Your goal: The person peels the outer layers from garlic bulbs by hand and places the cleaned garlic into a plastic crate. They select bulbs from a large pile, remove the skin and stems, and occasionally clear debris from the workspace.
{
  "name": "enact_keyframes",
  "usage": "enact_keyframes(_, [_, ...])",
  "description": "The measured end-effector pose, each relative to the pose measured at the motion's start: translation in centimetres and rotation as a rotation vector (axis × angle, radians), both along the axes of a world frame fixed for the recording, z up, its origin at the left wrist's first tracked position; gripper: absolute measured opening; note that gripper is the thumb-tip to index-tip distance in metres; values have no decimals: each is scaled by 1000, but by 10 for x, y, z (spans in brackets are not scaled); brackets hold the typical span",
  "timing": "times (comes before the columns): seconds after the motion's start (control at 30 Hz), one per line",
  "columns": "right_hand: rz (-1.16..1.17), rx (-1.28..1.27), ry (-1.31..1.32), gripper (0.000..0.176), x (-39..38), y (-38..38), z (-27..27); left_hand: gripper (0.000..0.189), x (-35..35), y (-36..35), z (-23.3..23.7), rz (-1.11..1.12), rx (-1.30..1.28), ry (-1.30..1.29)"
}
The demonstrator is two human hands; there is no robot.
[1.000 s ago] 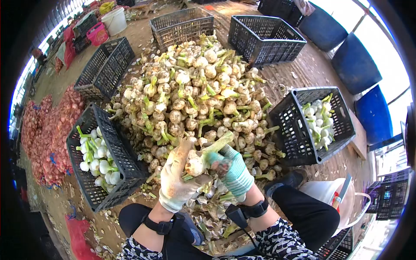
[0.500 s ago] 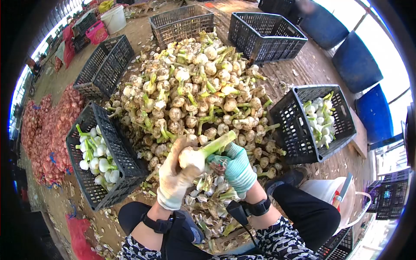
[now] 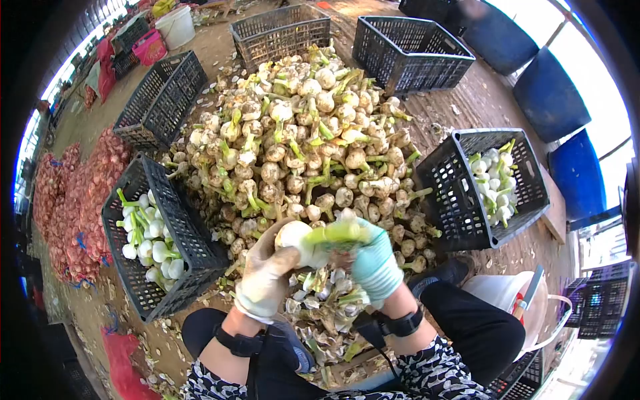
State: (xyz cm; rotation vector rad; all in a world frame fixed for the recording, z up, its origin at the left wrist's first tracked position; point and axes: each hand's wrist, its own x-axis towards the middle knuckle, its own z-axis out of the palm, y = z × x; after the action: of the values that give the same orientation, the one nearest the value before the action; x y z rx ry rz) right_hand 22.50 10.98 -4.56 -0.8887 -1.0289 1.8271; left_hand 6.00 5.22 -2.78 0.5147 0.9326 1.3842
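Note:
In a pale, soiled glove, my left hand [image 3: 268, 267] is wrapped round a garlic bulb [image 3: 292, 236] whose whitish side faces up. My right hand [image 3: 373, 261], in a green striped glove, is closed by the bulb's thick green stem [image 3: 340, 232]; motion blur hides what its fingers grip. Below both hands lie loose peeled skins [image 3: 323, 320]. Just beyond them rises a large heap of unpeeled garlic [image 3: 273, 153] with roots and cut stems.
Cleaner white bulbs lie in a left black crate [image 3: 150, 308] and a right black crate [image 3: 460, 193]. More black crates [image 3: 413, 63] stand behind the heap. Red net sacks [image 3: 80, 207] are at far left, a white bucket [image 3: 490, 287] by the right knee.
The bulb has turned and shows a whiter surface. My right hand has moved slightly down and right, and the stem now lies more level across it, blurred.

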Motion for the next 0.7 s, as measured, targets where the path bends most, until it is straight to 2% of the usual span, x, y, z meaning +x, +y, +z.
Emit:
enact_keyframes(0.03, [58,-144,95,11,6,2,11,74,-4,1,2,0,0,0])
enact_keyframes(0.07, [88,22,-43,11,10,2,4,74,-8,2,2,-100,-46,-164])
enact_keyframes(0.1, [87,24,-43,11,11,1,1,74,-10,3,3,-200,-91,-327])
enact_keyframes(0.17, [24,-248,415,14,11,-2,-4,71,-6,4,0,-186,-109,-298])
enact_keyframes(0.23, [17,-56,12,18,3,-5,-3,69,-1,6,-14,-4,100,257])
enact_keyframes(0.27, [14,-17,-25,18,-3,-12,0,69,2,5,-17,51,142,596])
enact_keyframes(0.3, [9,23,-63,18,-7,-18,6,69,-2,5,-14,49,142,599])
enact_keyframes(0.37, [102,38,-131,12,1,-14,10,72,-13,3,-8,-120,194,825])
enact_keyframes(0.43, [-81,-84,57,9,3,-3,-4,76,-14,1,-3,-147,166,828])
enact_keyframes(0.5, [-289,-213,-117,11,16,27,-50,76,-9,-6,4,-305,42,323])
enact_keyframes(0.57, [196,208,-1142,26,45,53,-155,81,-8,-10,-8,-350,53,221])
enact_keyframes(0.63, [716,460,-1307,39,42,30,-109,90,-10,-10,-15,-328,-99,-7])
enact_keyframes(0.67, [649,468,-1334,47,38,28,-91,93,-11,-4,-9,-328,-71,4])
enact_keyframes(0.7, [411,274,-920,52,42,29,-110,91,-13,-1,-8,-334,-73,-5])
